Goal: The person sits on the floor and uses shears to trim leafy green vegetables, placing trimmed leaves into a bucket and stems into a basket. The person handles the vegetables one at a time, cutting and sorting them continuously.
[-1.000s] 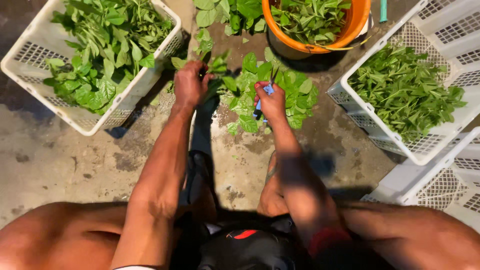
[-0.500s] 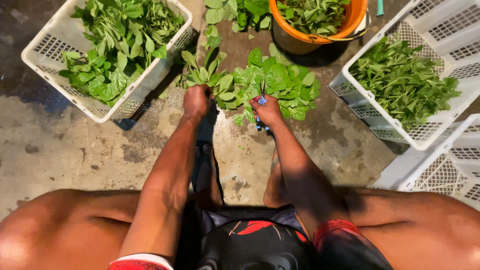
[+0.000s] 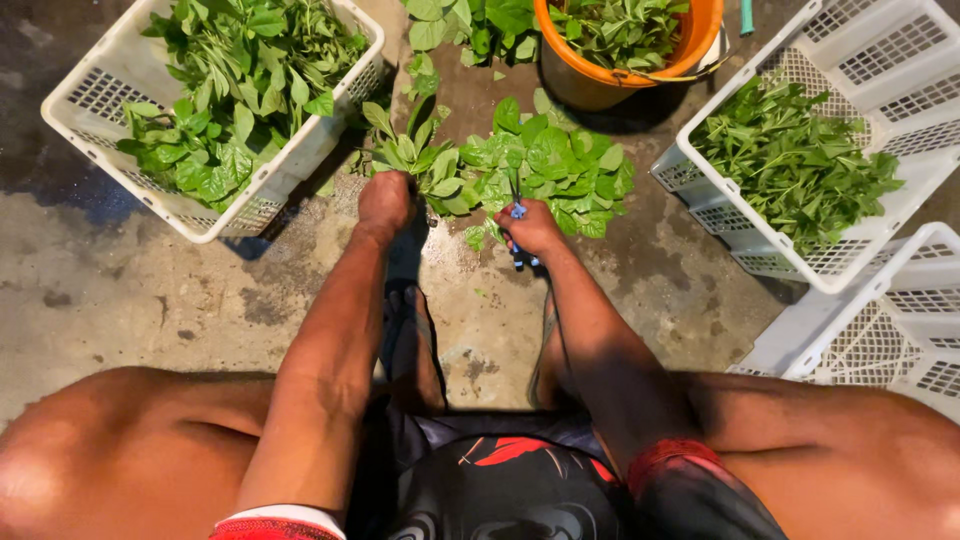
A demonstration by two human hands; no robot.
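Observation:
My left hand [image 3: 385, 201] is closed around the stems of a bunch of leafy greens [image 3: 405, 155] lying on the concrete floor. My right hand [image 3: 530, 230] grips a small blue-handled tool [image 3: 517, 213], likely scissors or a knife, at the near edge of a loose pile of green leaves [image 3: 550, 165]. Both hands reach forward between my knees, a hand's width apart. The tool's blade is hidden among the leaves.
A white plastic basket [image 3: 90, 95] of leafy stems stands at the far left. An orange bucket [image 3: 570, 75] of leaves sits beyond the pile. At the right, a white basket [image 3: 690, 165] holds smaller leaves; another white basket [image 3: 880, 340] stands nearer.
Both hands have drawn slightly back toward me, and the view has shifted. The left hand still grips the bunch, the right still holds the blue tool.

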